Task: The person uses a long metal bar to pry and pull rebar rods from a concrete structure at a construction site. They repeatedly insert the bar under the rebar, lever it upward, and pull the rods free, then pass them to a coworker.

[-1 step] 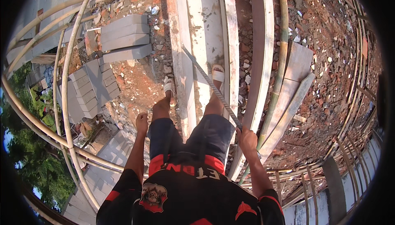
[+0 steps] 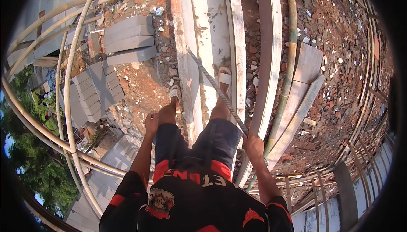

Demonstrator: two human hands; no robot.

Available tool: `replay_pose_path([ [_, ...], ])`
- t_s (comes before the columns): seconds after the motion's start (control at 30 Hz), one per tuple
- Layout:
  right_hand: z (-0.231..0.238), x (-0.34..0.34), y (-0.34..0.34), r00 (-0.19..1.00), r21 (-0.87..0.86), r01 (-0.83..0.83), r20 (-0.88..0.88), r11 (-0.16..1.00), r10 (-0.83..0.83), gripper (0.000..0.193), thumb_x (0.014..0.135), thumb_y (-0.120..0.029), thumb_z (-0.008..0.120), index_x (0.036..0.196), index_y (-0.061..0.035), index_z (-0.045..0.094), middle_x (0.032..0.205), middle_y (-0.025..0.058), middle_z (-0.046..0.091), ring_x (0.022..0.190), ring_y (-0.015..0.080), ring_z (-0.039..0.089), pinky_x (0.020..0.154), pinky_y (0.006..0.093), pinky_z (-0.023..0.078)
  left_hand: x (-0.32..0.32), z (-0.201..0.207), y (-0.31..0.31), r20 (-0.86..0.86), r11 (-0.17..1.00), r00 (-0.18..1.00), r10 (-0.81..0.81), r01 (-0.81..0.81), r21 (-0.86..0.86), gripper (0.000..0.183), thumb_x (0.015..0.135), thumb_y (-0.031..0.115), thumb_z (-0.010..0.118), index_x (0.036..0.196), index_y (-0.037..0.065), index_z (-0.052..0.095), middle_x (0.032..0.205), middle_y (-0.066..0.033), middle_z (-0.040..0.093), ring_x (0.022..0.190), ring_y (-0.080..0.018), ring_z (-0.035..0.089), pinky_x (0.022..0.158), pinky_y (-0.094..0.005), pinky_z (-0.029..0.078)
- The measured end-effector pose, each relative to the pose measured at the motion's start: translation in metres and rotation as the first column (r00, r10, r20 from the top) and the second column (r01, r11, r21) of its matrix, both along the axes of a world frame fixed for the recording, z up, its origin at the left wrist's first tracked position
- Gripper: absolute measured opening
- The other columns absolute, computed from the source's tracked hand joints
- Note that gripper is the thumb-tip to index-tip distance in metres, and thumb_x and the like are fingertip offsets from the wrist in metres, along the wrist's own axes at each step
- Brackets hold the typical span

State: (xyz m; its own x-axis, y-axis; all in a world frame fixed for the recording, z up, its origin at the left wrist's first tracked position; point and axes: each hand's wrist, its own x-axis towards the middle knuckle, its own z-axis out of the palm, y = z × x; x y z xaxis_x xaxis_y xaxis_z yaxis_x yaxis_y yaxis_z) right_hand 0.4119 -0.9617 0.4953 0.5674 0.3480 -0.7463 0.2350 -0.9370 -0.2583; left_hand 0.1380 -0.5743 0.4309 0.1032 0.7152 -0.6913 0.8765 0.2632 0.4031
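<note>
My right hand point(image 2: 254, 146) is wrapped round the near end of a ribbed steel bar point(image 2: 218, 90). From there the bar slants up and left across the wooden formwork, its far end overlapping the left board point(image 2: 181, 28); whether it touches the board I cannot tell. Between that board and the right formwork board point(image 2: 237, 41) runs pale concrete point(image 2: 218, 24). My left hand point(image 2: 151, 122) hangs beside my left thigh, fingers curled, with nothing visible in it. My right sandalled foot stands on the concrete and my left one on the ground just outside the left board.
A long plank point(image 2: 268, 58) and a bamboo pole point(image 2: 292, 33) lie along the right side, with shorter boards point(image 2: 306, 62) beyond. Grey blocks point(image 2: 129, 35) are stacked at left, near a bamboo frame point(image 2: 70, 88). Broken brick rubble point(image 2: 335, 92) covers the ground at right.
My left hand has shifted slightly right, closer to my thigh. The right hand keeps its grip on the steel bar, nearly unmoved.
</note>
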Motion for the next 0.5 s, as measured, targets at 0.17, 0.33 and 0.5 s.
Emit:
replay_pose_path([
  [0.17, 0.018, 0.002, -0.057, 0.995, 0.023, -0.053, -0.078, 0.998, 0.055, 0.032, 0.086, -0.033, 0.064, 0.076, -0.0044, 0.052, 0.057, 0.0199, 0.058, 0.056, 0.0412, 0.060, 0.050, 0.0497, 0.048, 0.079, -0.089, -0.065, -0.081, 0.951, 0.955, -0.284, 0.271, -0.147, 0.048, 0.080, 0.030, 0.070, 0.109, -0.006, 0.057, 0.095, -0.0150, 0.065, 0.088, -0.0252, 0.063, 0.079, -0.0333, 0.049],
  [0.33, -0.019, 0.039, -0.099, 0.960, -0.067, -0.219, -0.193, 0.973, 0.202, 0.033, 0.086, -0.037, 0.063, 0.077, -0.0070, 0.053, 0.058, 0.0167, 0.059, 0.057, 0.0396, 0.061, 0.053, 0.0493, 0.048, 0.052, -0.226, -0.089, -0.358, 0.953, 0.894, -0.268, 0.300, 0.035, 0.103, 0.061, 0.048, 0.084, 0.129, -0.009, 0.031, 0.129, -0.0295, 0.034, 0.123, -0.0419, 0.037, 0.101, -0.0482, 0.035],
  [0.5, -0.039, 0.055, -0.099, 0.951, -0.146, -0.170, -0.283, 0.975, 0.123, 0.030, 0.086, -0.037, 0.063, 0.081, -0.0070, 0.058, 0.062, 0.0182, 0.060, 0.060, 0.0399, 0.061, 0.055, 0.0480, 0.048, 0.100, -0.224, -0.102, -0.572, 0.964, 0.808, -0.140, 0.242, 0.106, 0.103, 0.058, 0.049, 0.085, 0.128, -0.006, 0.032, 0.126, -0.0238, 0.039, 0.119, -0.0436, 0.040, 0.098, -0.0514, 0.036],
])
